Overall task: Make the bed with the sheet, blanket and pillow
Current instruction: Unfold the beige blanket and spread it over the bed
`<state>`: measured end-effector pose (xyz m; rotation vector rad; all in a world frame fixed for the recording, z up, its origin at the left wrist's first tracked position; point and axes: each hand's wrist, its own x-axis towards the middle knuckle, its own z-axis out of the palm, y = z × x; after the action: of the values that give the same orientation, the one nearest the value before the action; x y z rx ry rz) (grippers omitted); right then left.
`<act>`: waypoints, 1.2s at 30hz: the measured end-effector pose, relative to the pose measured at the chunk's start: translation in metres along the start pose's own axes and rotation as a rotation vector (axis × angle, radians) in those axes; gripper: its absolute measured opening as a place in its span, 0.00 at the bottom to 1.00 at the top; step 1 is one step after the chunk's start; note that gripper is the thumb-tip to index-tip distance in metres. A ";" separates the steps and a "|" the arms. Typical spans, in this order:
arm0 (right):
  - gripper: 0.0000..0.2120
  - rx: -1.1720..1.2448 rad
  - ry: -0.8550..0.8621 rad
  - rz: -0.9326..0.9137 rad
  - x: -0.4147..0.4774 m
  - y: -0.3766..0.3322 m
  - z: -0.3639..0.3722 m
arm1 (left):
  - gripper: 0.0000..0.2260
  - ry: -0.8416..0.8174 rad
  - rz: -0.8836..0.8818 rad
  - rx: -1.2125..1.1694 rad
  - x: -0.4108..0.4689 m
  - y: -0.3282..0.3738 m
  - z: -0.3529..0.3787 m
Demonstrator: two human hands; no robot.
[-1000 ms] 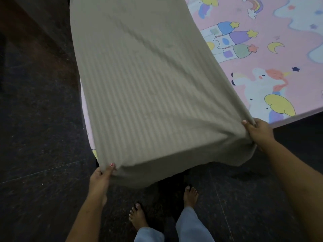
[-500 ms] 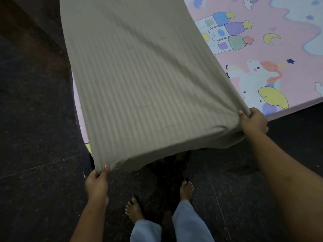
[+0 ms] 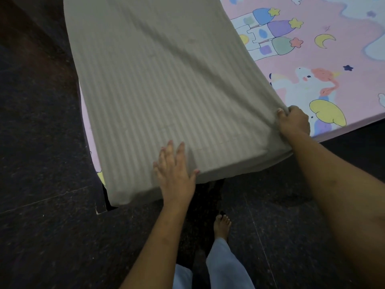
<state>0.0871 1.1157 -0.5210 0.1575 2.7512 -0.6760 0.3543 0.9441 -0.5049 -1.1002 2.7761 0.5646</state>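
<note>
A grey striped blanket (image 3: 158, 84) lies lengthwise over the left side of the bed, its near end draped over the mattress foot. Beneath it is a pink sheet (image 3: 325, 65) printed with a castle, a unicorn, stars and a moon. My left hand (image 3: 174, 170) lies flat on the blanket near its front edge, fingers straight and spread. My right hand (image 3: 292, 122) grips the blanket's near right corner, bunching the cloth at the bed's foot edge. No pillow is in view.
Dark speckled floor tiles (image 3: 41, 236) surround the bed on the left and in front. My bare foot (image 3: 221, 224) and light blue trouser legs (image 3: 227, 268) stand just before the bed's foot. The bed's near left corner (image 3: 102, 184) shows a strip of pink sheet.
My left hand let go of the blanket's near left corner and moved right, now pressing flat on the blanket. The blanket has dropped onto the bed. My right hand keeps its grip on the right corner.
</note>
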 end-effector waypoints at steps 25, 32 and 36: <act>0.13 -0.060 -0.049 -0.088 0.068 -0.010 0.006 | 0.30 -0.395 0.172 0.066 0.070 0.109 0.035; 0.20 -0.296 0.132 -0.148 0.067 -0.050 0.023 | 0.26 -0.404 0.237 -0.009 0.081 0.088 0.028; 0.26 -0.399 0.139 -0.574 0.023 -0.093 0.067 | 0.22 -0.181 0.187 -0.529 0.095 0.067 0.026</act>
<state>0.0664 1.0028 -0.5443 -0.7172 3.0059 -0.2246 0.2384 0.9376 -0.5302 -0.8027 2.6490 1.4043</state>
